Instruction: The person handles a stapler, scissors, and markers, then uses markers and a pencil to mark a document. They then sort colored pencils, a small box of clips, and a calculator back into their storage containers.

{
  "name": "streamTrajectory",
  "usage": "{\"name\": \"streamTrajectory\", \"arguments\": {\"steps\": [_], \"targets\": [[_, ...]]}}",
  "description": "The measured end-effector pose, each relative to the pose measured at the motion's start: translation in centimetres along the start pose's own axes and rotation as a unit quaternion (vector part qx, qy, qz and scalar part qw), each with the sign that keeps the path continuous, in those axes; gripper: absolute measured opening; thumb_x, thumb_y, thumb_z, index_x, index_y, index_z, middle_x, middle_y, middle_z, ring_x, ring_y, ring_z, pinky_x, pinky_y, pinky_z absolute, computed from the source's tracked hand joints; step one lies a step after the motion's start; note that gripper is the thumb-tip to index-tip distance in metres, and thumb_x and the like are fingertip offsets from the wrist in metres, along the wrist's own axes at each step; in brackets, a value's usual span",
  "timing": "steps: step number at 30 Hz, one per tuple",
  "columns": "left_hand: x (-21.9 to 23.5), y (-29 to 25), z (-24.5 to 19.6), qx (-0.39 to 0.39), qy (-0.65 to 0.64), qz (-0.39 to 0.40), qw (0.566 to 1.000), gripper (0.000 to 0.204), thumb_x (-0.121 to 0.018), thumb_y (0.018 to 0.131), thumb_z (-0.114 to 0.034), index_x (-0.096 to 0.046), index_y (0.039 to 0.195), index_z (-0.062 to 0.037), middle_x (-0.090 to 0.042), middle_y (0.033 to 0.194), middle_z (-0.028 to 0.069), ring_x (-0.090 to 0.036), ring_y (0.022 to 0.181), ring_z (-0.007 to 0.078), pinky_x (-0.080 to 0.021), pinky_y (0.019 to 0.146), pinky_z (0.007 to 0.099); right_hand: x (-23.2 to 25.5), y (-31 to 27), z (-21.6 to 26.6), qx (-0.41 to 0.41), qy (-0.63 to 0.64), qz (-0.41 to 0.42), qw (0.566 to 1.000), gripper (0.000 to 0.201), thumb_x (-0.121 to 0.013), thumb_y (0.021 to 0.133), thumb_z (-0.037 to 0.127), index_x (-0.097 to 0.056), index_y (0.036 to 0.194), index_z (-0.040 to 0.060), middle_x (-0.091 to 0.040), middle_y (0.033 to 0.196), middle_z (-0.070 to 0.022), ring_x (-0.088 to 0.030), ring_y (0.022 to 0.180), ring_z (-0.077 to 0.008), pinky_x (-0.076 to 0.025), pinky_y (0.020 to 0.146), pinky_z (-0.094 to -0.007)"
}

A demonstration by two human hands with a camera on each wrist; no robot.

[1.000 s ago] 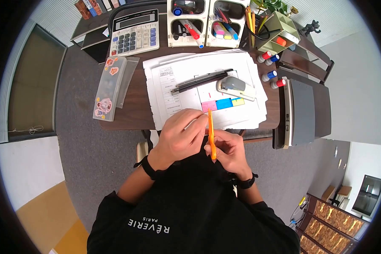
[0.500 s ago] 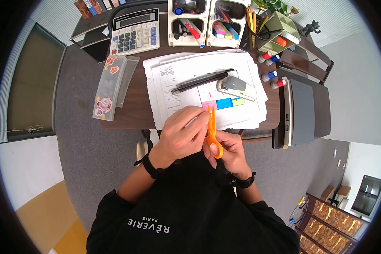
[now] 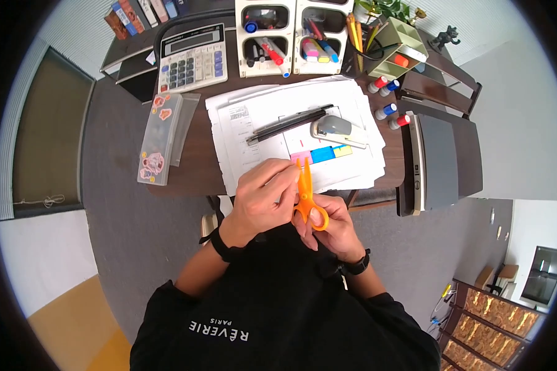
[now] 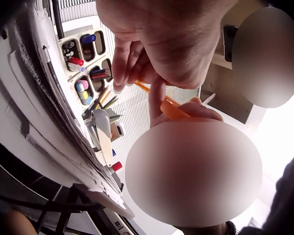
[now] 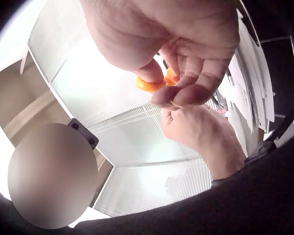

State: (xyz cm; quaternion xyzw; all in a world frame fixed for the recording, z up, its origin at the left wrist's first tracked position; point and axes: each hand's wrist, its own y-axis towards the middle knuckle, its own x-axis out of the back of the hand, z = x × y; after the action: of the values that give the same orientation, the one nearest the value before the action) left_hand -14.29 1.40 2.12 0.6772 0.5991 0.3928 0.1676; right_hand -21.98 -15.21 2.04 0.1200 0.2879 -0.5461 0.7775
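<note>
Orange scissors (image 3: 305, 196) stand point-forward over the front edge of the desk, their blades a little apart. My right hand (image 3: 337, 229) holds them by the handle loops, with the thumb at the right loop. My left hand (image 3: 260, 195) has its fingers curled and pinches at the left blade near the tip. In the left wrist view, the fingertips of the left hand (image 4: 161, 39) meet a thin orange blade. The palm of the right hand (image 5: 161, 34) hides most of the scissors in the right wrist view. Beyond the tips lie pink, blue and yellow sticky notes (image 3: 322, 154).
On the paper stack (image 3: 235, 148) rest black pencils (image 3: 284, 125) and a stapler (image 3: 337, 128). A calculator (image 3: 193, 59) and a clear pencil case (image 3: 161, 139) sit left. Pen organizers (image 3: 265, 37) stand behind, capped bottles (image 3: 385, 111) and a laptop (image 3: 439, 161) at right.
The scissors have turned from edge-on to flatter, so both handle loops now show, and their blades have spread. My left hand stays at the blades. The head view has shifted slightly.
</note>
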Motion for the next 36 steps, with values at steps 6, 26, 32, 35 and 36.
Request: {"name": "streamTrajectory", "arguments": {"steps": [6, 26, 32, 35, 36], "targets": [[-1.2, -0.6, 1.3, 0.034, -0.03, -0.018, 0.999, 0.014, -0.068, 0.078, 0.009, -0.067, 0.09, 0.0035, -0.067, 0.085, 0.0137, -0.067, 0.07, 0.0271, -0.053, 0.062, 0.0313, 0.8, 0.2, -0.8, 0.038, -0.062, -0.047, 0.996, 0.036, -0.06, 0.101, 0.026, -0.061, 0.121, -0.0041, -0.065, 0.079, -0.0099, -0.06, 0.057, -0.0121, -0.045, 0.049, -0.0229], [-2.1, -2.0, 3.6, 0.259, -0.337, 0.134, 0.895, 0.006, -0.059, 0.097, 0.001, -0.062, 0.099, 0.0057, -0.067, 0.092, 0.0097, -0.068, 0.085, 0.0153, -0.055, 0.08, 0.0294, 5.0, 4.5, 0.1, 0.233, -0.186, -0.127, 0.946, 0.028, -0.059, 0.085, -0.016, -0.058, 0.11, -0.0035, -0.068, 0.097, -0.0084, -0.069, 0.084, -0.0113, -0.056, 0.069, -0.0254], [-2.0, -0.9, 3.7, 0.244, -0.308, 0.145, 0.908, 0.005, -0.059, 0.097, 0.002, -0.062, 0.099, 0.0057, -0.068, 0.09, 0.01, -0.067, 0.084, 0.0155, -0.056, 0.079, 0.03, 5.0, 5.3, 1.4, 0.213, -0.242, -0.104, 0.941, 0.027, -0.06, 0.085, -0.015, -0.059, 0.108, -0.003, -0.068, 0.091, -0.0076, -0.067, 0.075, -0.0095, -0.054, 0.065, -0.0229], [-2.6, -0.5, 3.8, 0.246, -0.305, 0.135, 0.91, 0.005, -0.06, 0.096, 0.002, -0.062, 0.098, 0.0058, -0.068, 0.09, 0.0104, -0.068, 0.082, 0.0159, -0.056, 0.077, 0.0302, 4.8, 5.4, 1.6, 0.222, -0.214, -0.124, 0.943, 0.025, -0.059, 0.085, -0.014, -0.059, 0.107, -0.0026, -0.068, 0.086, -0.0059, -0.066, 0.071, -0.0092, -0.053, 0.063, -0.0225], [-2.9, -0.5, 3.9, 0.253, -0.295, 0.118, 0.914, 0.005, -0.06, 0.096, 0.001, -0.062, 0.098, 0.006, -0.069, 0.09, 0.0105, -0.068, 0.081, 0.0161, -0.056, 0.077, 0.0301, 5.0, 5.5, 1.5, 0.231, -0.202, -0.137, 0.942, 0.025, -0.059, 0.085, -0.014, -0.059, 0.107, -0.0026, -0.068, 0.086, -0.0059, -0.066, 0.071, -0.0092, -0.053, 0.063, -0.0225]]}}
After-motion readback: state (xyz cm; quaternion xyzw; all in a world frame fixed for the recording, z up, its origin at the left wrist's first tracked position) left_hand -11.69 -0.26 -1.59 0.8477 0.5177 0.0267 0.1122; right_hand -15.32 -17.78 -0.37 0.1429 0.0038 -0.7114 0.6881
